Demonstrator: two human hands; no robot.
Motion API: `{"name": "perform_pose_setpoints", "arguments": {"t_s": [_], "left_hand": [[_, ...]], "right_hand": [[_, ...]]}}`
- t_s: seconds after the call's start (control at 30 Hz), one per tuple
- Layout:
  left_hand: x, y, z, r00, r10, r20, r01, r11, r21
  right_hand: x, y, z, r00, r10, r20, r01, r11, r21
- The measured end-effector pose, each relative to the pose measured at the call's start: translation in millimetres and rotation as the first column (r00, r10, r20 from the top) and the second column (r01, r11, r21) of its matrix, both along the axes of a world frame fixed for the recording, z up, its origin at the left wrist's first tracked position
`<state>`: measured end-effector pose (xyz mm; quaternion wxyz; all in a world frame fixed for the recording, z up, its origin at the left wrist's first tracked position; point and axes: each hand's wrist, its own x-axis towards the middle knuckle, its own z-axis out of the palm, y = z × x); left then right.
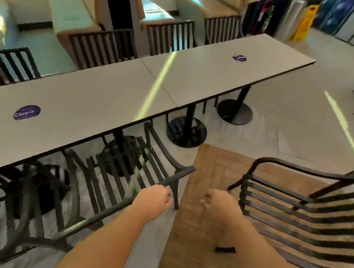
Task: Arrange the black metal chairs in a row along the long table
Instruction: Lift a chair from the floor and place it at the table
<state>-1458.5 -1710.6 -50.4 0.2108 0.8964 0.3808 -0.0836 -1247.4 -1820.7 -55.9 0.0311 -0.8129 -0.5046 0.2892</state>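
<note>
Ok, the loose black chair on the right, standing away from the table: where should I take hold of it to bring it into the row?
Probably the curved top rail of the loose chair, where it bends down into the arm. It is a bare, continuous bar nearest the right hand, so curl the fingers over it from above. The seat slats sit lower and offer less control. The left hand is at the neighbouring chair.

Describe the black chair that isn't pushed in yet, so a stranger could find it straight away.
Start at the long grey table and look to its near side. The black slatted metal chair stands on the brown wood-pattern floor at lower right, apart from the table, while its neighbours are tucked under the table's edge.
</note>
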Motion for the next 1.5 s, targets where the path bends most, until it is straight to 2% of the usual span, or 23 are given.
{"name": "perform_pose_setpoints", "arguments": {"t_s": [0.23, 0.57, 0.73, 0.93, 1.23, 1.37, 1.5], "left_hand": [[123, -91, -2, 0.979, -0.202, 0.005, 0.202, 0.979, -0.001], [307, -294, -33, 0.963, -0.264, 0.047, 0.267, 0.961, -0.067], [386, -363, -27, 0.935, -0.349, 0.065, 0.354, 0.931, -0.092], [469, -382, -25, 0.927, -0.359, 0.107, 0.370, 0.923, -0.108], [597, -351, -32, 0.934, -0.332, 0.129, 0.351, 0.921, -0.168], [644, -338, -27, 0.937, -0.325, 0.126, 0.345, 0.917, -0.198], [675, -335, -25, 0.956, -0.274, 0.104, 0.290, 0.937, -0.194]], "right_hand": [[97, -124, -1, 0.974, -0.219, 0.050, 0.222, 0.974, -0.047], [252, -357, 0, 0.914, -0.368, 0.170, 0.379, 0.925, -0.038], [329, -432, 7, 0.872, -0.457, 0.174, 0.469, 0.883, -0.032], [413, -455, 13, 0.887, -0.451, 0.104, 0.454, 0.891, -0.012], [548, -421, 28, 0.930, -0.346, 0.122, 0.349, 0.937, -0.005], [605, -407, 21, 0.922, -0.360, 0.145, 0.355, 0.933, 0.058], [650, -393, 13, 0.929, -0.337, 0.151, 0.333, 0.941, 0.055]]}}
